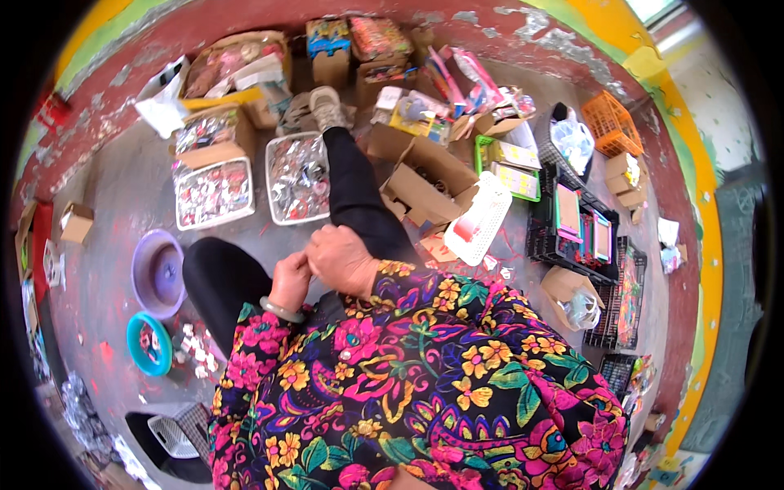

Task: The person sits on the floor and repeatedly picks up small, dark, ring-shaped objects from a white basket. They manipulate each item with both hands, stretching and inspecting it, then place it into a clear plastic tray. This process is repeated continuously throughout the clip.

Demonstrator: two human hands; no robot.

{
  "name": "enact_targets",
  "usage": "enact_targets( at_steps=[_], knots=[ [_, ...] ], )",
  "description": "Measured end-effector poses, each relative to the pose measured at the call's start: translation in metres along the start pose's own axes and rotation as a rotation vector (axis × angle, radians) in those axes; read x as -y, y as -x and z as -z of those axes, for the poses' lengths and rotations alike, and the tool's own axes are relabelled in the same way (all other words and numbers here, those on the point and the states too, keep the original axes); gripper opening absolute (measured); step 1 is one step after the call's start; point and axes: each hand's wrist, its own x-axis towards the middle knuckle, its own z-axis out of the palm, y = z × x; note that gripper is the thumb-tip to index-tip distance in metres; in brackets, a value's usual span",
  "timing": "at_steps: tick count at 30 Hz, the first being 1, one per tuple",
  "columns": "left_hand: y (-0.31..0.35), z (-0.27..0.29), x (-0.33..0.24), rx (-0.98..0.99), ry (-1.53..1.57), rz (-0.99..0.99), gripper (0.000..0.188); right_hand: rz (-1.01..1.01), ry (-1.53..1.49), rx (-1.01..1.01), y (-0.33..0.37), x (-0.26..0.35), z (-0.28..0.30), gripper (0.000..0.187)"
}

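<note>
Together, left hand (290,282) and right hand (341,258), fingers (315,251) curled, grip unclear, open floor (100,282) left of purple basin (157,274).

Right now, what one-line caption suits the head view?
Left hand and right hand together, two white bins ahead, purple basin at left.

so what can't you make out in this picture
All in the head view:
- Whether anything is between the left hand and right hand: curled fingers hide it.
- Left foot: hidden behind the body and bent leg.
- Pieces in the left white bin: too small and blurred to identify.
- Dark board, far right: cut off by the lens's black rim.
</note>
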Motion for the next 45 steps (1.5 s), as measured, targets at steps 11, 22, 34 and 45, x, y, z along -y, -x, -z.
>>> enact_targets(
  at_steps=[11, 22, 34, 45],
  knots=[
    [0.001, -0.002, -0.009, 0.037, 0.124, -0.039, 0.019, -0.102, -0.154, 0.012, -0.001, -0.004, 0.0, 0.009],
    [0.0, -0.001, -0.004, 0.028, 0.002, -0.125, 0.017, -0.104, -0.178, -0.016, -0.001, -0.006, -0.002, 0.009],
    [0.0, -0.001, -0.012, -0.026, -0.22, -0.237, 0.017, -0.068, -0.083, -0.01, -0.002, -0.003, 0.002, 0.009],
    [-0.002, 0.0, -0.009, -0.056, -0.161, -0.281, 0.019, -0.14, -0.246, -0.178, -0.002, -0.009, -0.002, 0.007]
  ],
)
